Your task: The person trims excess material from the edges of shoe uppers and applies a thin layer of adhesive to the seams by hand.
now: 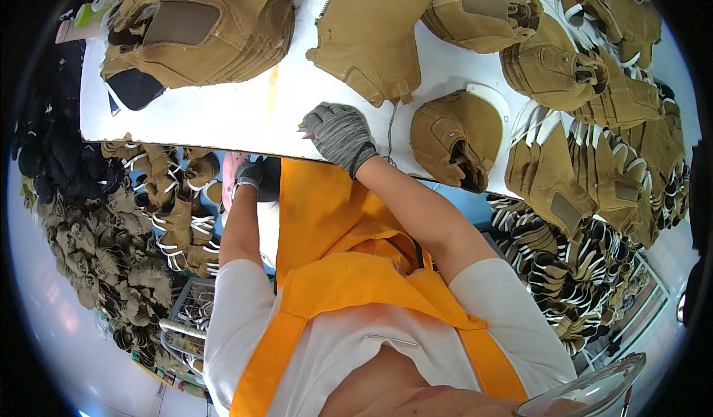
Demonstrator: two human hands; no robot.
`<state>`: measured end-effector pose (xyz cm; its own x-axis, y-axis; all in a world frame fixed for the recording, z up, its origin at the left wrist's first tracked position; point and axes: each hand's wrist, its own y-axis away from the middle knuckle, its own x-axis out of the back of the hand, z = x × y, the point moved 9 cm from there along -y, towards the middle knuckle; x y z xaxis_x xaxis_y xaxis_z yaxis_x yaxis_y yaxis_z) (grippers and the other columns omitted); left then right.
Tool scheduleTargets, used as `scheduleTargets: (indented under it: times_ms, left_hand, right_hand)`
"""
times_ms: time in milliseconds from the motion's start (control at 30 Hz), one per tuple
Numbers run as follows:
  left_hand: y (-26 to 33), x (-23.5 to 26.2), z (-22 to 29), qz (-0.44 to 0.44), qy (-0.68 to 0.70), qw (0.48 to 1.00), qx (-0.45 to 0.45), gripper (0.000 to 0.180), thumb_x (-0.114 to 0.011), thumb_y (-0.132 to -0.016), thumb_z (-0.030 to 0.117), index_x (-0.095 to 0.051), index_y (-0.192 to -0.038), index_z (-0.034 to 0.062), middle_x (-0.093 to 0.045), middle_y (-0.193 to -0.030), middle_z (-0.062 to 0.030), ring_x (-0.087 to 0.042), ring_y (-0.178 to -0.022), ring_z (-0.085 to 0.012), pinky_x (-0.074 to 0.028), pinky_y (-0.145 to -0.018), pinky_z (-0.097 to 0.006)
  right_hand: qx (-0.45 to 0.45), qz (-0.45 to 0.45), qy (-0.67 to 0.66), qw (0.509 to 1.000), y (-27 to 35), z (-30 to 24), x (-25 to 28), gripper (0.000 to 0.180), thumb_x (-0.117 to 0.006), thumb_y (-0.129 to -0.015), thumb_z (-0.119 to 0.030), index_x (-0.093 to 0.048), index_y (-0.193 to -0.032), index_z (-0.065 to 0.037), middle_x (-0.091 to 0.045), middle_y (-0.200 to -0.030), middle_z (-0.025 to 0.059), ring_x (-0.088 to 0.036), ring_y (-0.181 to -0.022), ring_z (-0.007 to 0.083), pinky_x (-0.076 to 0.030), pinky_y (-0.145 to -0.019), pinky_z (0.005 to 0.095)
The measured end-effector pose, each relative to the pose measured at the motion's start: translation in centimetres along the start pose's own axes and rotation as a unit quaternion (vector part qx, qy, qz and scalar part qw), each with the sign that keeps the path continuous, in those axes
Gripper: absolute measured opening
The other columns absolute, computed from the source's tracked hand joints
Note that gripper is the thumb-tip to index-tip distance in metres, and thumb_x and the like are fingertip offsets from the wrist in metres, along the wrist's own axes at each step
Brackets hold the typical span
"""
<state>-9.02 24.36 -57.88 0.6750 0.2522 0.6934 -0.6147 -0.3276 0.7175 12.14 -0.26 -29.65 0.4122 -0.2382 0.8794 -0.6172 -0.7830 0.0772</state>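
My right hand (338, 136), in a grey knit glove, rests on the white table near its front edge. Its fingers are curled, and small tan tips poke out at its left side; I cannot make out what they are. Just behind that hand lies a flat brown suede shoe upper (371, 34) with a toothed edge. A closed-up brown upper (454, 138) stands to the right. Below the table edge hangs my left hand (251, 173), also gloved, beside a pink object (233, 178); its fingers are mostly hidden.
A stack of brown uppers (215, 38) sits at the table's far left, and several more uppers (553, 168) crowd the right side. Piles of uppers (178, 216) lie lower at the left, near a wire cart (191, 313). More uppers (564, 276) fill the lower right.
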Motion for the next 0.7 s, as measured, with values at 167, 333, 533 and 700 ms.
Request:
scheduleTargets:
  times_ms: [167, 333, 533, 700]
  left_hand:
    - [-1.5, -0.2, 0.1, 0.101, 0.035, 0.994, -0.012, 0.056, -0.034, -0.093, 0.047, -0.047, -0.133, 0.0102, -0.061, -0.117, -0.0173, -0.057, -0.108, -0.0348, -0.042, -0.093, -0.042]
    - [2.7, 6.3, 2.9, 0.149, 0.126, 0.98, 0.029, 0.059, -0.039, -0.09, 0.046, -0.04, -0.137, 0.0099, -0.048, -0.131, -0.0162, -0.048, -0.119, -0.0332, -0.037, -0.099, -0.04]
    - [1.2, 2.2, 1.5, 0.058, -0.106, 0.993, 0.003, 0.059, -0.035, -0.09, 0.025, -0.022, -0.146, 0.0113, -0.018, -0.154, -0.0034, -0.016, -0.141, -0.0206, -0.013, -0.115, -0.034]
    - [2.1, 4.6, 3.3, 0.125, -0.242, 0.962, -0.022, 0.058, -0.042, -0.088, 0.021, -0.029, -0.144, 0.0105, -0.025, -0.15, -0.0037, -0.022, -0.138, -0.0201, -0.019, -0.112, -0.033]
  right_hand:
    - [0.001, 0.0, 0.0, 1.0, 0.3, -0.1, 0.2, 0.026, -0.06, -0.081, -0.026, -0.06, -0.102, -0.011, -0.061, -0.1, 0.0071, -0.056, -0.1, 0.0223, -0.044, -0.089, 0.0366]
    - [0.005, 0.015, 0.002, 1.0, 0.1, -0.1, 0.3, 0.025, -0.06, -0.08, -0.026, -0.061, -0.101, -0.012, -0.06, -0.098, 0.0063, -0.056, -0.096, 0.0222, -0.044, -0.089, 0.0358]
    - [0.008, 0.016, 0.0, 1.0, 0.2, -0.2, 0.4, 0.024, -0.059, -0.082, -0.027, -0.06, -0.101, -0.012, -0.06, -0.097, 0.0065, -0.056, -0.096, 0.0222, -0.044, -0.088, 0.0355]
    - [0.024, 0.038, 0.007, 0.999, 0.2, -0.2, 0.1, 0.023, -0.058, -0.082, -0.026, -0.06, -0.1, -0.012, -0.059, -0.097, 0.007, -0.056, -0.096, 0.0222, -0.045, -0.087, 0.036]
